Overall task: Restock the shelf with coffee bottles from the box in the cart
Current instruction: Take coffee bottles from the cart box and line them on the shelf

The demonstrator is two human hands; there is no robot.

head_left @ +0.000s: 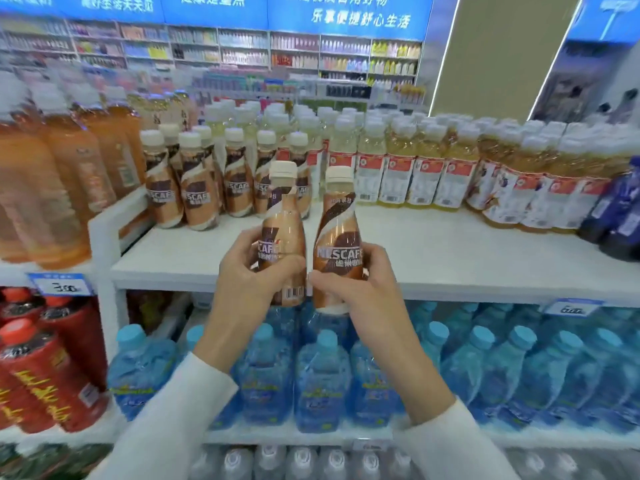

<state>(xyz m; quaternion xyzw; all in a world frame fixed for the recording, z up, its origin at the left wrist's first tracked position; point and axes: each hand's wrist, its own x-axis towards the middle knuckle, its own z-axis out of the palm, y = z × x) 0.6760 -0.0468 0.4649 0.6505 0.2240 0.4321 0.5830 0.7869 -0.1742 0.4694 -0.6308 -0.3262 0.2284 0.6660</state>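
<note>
- A shop aisle with drinks shelving. The view is blurred throughout, and the far wall of stocked racks under blue signs is too soft to read.
- Two white sleeves rise from the bottom edge, which cuts both off.
- The left hand (249,271) curls its fingers and thumb round the lower body of one coffee bottle (284,233).
- The right hand (356,282) wraps the lower half of a second coffee bottle (337,237). The hands hide part of both labels.
- The two held bottles are side by side in front of the white shelf (433,251), at its front edge. They stand upright with long axes vertical, cream caps up and brown lettered labels facing the camera. Whether the two touch cannot be told.
- Below the white shelf are rows of blue water bottles (322,375), too many and too smeared to count. Under them are clear bottles (301,462), cut off by the frame.
- Below the shelf on the left are three red bottles (52,375) under a price tag (60,285).
- On the white shelf, towards its left rear, stands a group of matching coffee bottles (194,188), upright. Seven caps can be counted, and the back ones are partly hidden.
- To the right of that group on the shelf are packed yellow drink bottles (398,168), then dark blue bottles (620,209) cut off at the right.
- Left of the shelf are large orange bottles (69,161), heavily blurred.
</note>
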